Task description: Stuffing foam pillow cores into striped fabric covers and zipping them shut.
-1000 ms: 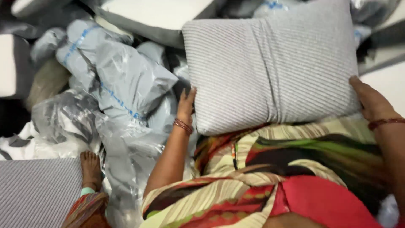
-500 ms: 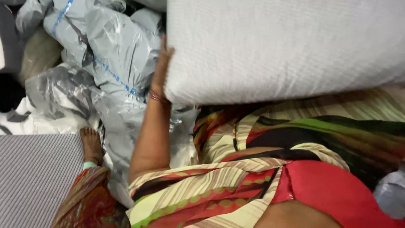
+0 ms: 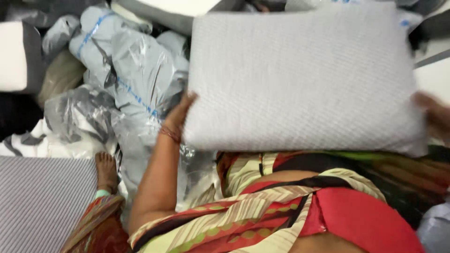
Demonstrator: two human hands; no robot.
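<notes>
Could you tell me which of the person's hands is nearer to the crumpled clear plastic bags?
Left. The left hand grips the pillow edge right beside the plastic bags; the right hand holds the far edge.

The person wears a draped garment [image 3: 281, 206] striped in cream, red, dark brown and green, with a row of small green dots along one cream band, over a plain red fitted top [image 3: 361, 220]. The left hand [image 3: 180, 115] has thin reddish bangles [image 3: 169, 134] at the wrist and the forearm is bare, with no sleeve reaching it; the right hand [image 3: 433, 115] is blurred. A bare foot [image 3: 107, 171] shows a pale green anklet [image 3: 101, 193] above the garment's red patterned hem.
</notes>
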